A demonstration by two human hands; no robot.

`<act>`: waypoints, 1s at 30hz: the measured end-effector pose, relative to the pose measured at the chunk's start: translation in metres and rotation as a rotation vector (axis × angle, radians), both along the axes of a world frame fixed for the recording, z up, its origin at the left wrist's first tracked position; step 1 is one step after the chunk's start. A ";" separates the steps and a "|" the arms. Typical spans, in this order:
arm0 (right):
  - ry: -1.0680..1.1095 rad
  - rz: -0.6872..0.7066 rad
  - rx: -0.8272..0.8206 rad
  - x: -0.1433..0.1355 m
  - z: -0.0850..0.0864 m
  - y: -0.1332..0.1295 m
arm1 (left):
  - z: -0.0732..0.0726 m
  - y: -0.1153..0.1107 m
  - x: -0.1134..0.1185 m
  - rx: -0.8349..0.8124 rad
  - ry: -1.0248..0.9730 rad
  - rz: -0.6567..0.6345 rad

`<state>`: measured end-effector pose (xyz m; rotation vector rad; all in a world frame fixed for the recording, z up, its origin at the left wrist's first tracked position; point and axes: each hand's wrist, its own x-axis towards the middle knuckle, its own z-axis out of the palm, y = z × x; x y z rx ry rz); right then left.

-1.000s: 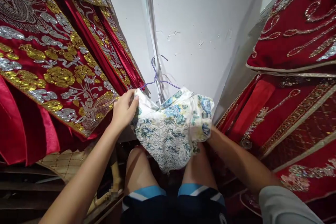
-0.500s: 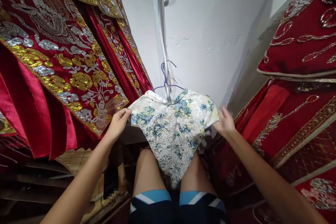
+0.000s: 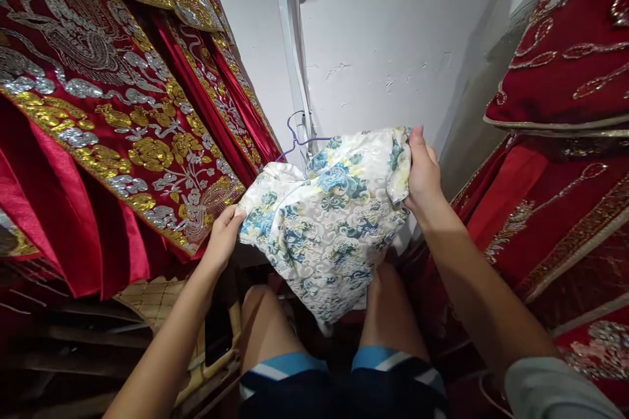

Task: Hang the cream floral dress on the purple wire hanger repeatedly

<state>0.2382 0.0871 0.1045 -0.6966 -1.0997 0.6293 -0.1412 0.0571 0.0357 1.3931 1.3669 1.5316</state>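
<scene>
A white short-sleeved garment (image 3: 334, 222) with blue, green and yellow flowers hangs in front of my legs on a thin purple hanger (image 3: 295, 137). My left hand (image 3: 226, 229) pinches the edge of the sleeve at the left. At the other side, my right hand (image 3: 423, 167) grips the right sleeve, thumb pointing up and fingers partly behind the cloth. The right shoulder is held higher than the left, so the garment tilts. Its lower end narrows to a point between my knees.
Red gowns with gold and silver embroidery (image 3: 152, 137) hang at the left. More red beaded garments (image 3: 555, 98) hang at the right. A white wall (image 3: 383, 33) with a narrow metal upright (image 3: 285, 19) stands ahead. A woven chair (image 3: 157, 301) is at the lower left.
My right hand has lifted the right sleeve and turned thumb-up around it. The garment has gone from nearly level to tilted. My left hand stays on its sleeve.
</scene>
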 end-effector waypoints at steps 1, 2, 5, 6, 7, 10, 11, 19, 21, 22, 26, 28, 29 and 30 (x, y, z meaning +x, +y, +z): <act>-0.023 0.009 0.036 -0.003 0.005 -0.007 | 0.001 0.002 0.000 -0.004 0.029 -0.018; -0.053 0.017 0.068 -0.006 0.009 -0.013 | 0.002 0.005 0.001 -0.001 0.054 -0.044; -0.148 0.028 0.135 -0.010 0.014 -0.024 | 0.009 0.022 0.012 0.049 0.114 -0.149; -0.169 0.033 0.144 -0.009 0.015 -0.023 | 0.011 0.030 0.017 0.076 0.137 -0.173; -0.185 0.040 0.146 -0.008 0.016 -0.021 | 0.013 0.038 0.023 0.105 0.156 -0.185; -0.225 0.084 0.121 -0.003 0.018 -0.013 | 0.016 0.061 0.038 0.174 0.205 -0.170; -0.240 0.102 0.109 -0.001 0.019 -0.013 | 0.016 0.067 0.041 0.190 0.218 -0.162; -0.290 0.159 0.093 0.004 0.023 -0.027 | 0.029 0.078 0.049 0.362 0.284 0.095; -0.264 0.157 0.081 0.006 0.022 -0.015 | 0.039 0.074 0.048 0.420 0.311 0.195; -0.249 0.158 0.069 0.006 0.021 -0.009 | 0.045 0.071 0.046 0.446 0.331 0.235; -0.229 0.208 0.026 0.005 0.020 -0.010 | 0.063 0.054 0.040 0.440 0.495 0.341; -0.311 0.341 -0.009 -0.001 0.019 -0.033 | 0.061 0.044 0.038 0.389 0.613 0.353; -0.392 0.446 -0.030 -0.005 0.019 -0.049 | 0.056 0.039 0.038 0.368 0.663 0.345; -0.503 0.578 -0.048 -0.010 0.018 -0.067 | 0.050 0.035 0.038 0.350 0.683 0.327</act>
